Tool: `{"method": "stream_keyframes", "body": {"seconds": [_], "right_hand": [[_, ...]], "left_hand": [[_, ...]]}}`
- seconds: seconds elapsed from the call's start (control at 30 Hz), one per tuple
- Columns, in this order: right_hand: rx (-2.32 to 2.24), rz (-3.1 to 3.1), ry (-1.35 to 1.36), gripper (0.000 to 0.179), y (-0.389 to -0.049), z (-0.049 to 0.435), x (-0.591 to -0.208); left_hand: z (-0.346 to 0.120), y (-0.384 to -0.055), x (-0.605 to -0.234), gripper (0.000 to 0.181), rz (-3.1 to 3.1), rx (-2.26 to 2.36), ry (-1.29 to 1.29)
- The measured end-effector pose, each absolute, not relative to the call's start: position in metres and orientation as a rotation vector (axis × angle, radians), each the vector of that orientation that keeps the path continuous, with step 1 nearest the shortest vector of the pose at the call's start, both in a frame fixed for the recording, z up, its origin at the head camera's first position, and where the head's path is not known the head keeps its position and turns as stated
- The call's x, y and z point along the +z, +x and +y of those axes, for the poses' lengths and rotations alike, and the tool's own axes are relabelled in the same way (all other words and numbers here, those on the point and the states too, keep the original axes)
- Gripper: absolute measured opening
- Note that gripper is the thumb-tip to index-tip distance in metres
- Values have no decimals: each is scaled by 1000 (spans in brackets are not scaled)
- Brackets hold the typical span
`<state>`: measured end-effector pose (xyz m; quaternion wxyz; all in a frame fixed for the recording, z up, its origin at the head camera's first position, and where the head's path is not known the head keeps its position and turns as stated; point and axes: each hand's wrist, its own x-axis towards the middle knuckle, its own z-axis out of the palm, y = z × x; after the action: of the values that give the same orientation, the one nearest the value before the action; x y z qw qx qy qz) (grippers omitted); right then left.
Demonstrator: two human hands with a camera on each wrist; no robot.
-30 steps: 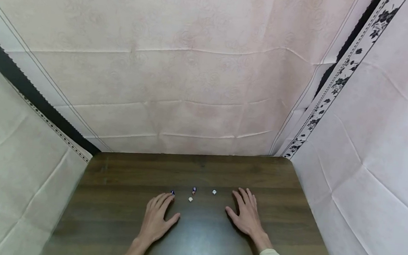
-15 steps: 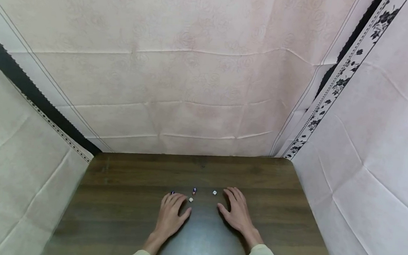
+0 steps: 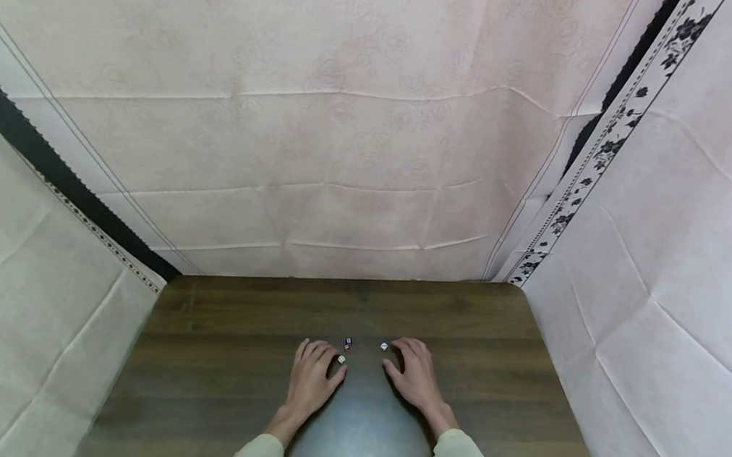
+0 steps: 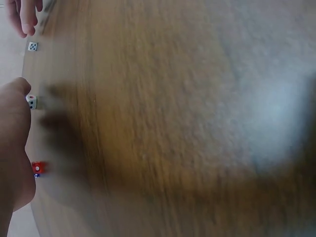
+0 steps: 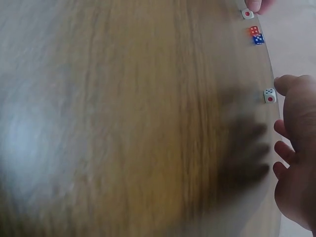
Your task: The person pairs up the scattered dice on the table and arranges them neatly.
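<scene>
In the head view my left hand (image 3: 314,378) lies over the table, fingers loosely bent, thumb apart. A white die (image 3: 341,359) sits between its index fingertip and thumb tip. Opposite, my right hand (image 3: 415,374) has bent fingers and a spread thumb. Its index fingertip is right at another white die (image 3: 385,346). Between the hands, a blue die (image 3: 348,341) and a red one (image 3: 347,347) sit together. The left wrist view shows a red die (image 4: 38,168) with a bit of blue beside the left hand. Neither hand grips anything.
The brown wooden table (image 3: 235,304) has rounded far corners. Behind it hangs a pale cloth (image 3: 347,147), with further cloth panels (image 3: 678,321) rising along both sides.
My left hand has moved right, covering the blue die at its fingertips and bringing its thumb to the white die. My right hand has moved left to the other white die.
</scene>
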<state>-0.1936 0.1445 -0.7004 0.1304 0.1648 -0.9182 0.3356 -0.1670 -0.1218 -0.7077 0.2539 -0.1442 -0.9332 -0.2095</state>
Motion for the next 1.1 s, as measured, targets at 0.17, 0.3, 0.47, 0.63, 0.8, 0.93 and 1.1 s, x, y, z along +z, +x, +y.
{"method": "stream_keyframes", "body": {"seconds": [0.17, 0.3, 0.47, 0.63, 0.8, 0.93, 1.1], "right_hand": [[939, -2659, 485, 37, -197, 139, -703], [907, -2646, 476, 35, -200, 135, -703], [897, -2636, 454, 34, -204, 132, -705], [897, -2638, 413, 29, -207, 129, -709], [902, -2647, 361, 23, -209, 125, -714], [909, -2661, 338, 20, -209, 122, -714], [906, -2673, 311, 19, -208, 120, -713]], "left_hand": [[-119, -168, -705, 29, -2571, -552, -361], [-120, -171, -708, 28, -2562, -538, -367], [-122, -175, -715, 25, -2546, -518, -382], [-123, -175, -718, 23, -2572, -499, -370], [-123, -173, -716, 21, -2596, -538, -359], [-124, -172, -715, 19, -2597, -561, -360], [-126, -173, -714, 17, -2591, -563, -381]]}}
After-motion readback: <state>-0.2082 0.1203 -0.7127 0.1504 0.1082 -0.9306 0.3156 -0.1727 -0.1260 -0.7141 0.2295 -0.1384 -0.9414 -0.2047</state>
